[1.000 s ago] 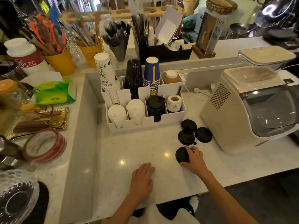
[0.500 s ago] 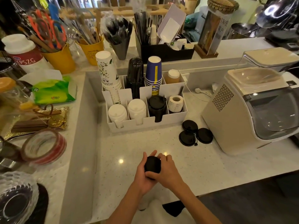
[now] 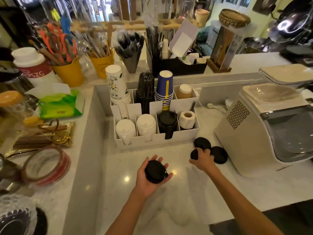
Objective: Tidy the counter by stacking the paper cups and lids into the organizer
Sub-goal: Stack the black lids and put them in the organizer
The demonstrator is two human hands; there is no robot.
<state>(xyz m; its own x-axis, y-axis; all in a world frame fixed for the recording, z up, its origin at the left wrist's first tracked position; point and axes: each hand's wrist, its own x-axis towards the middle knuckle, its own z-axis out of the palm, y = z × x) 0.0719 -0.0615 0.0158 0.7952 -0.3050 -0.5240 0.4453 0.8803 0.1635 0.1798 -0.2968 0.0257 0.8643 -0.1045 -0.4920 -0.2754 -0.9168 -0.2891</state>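
The white organizer (image 3: 157, 140) holds upturned stacks of flowered cups (image 3: 116, 89), black cups (image 3: 145, 89) and blue cups (image 3: 165, 89) behind, with white lids (image 3: 146, 126) and black lids (image 3: 166, 122) in front. One loose lid (image 3: 155, 173) lies cupped in the left hand (image 3: 149, 181). The right hand (image 3: 202, 161) grips another lid (image 3: 194, 154), beside two flat lids (image 3: 202, 143) on the worktop (image 3: 169, 197).

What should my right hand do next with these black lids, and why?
Probably lift the counter lid your right hand is pinching and set it on the palm lid in your left hand. Two more lids lie loose by the machine, so gathering them first saves trips to the organizer.
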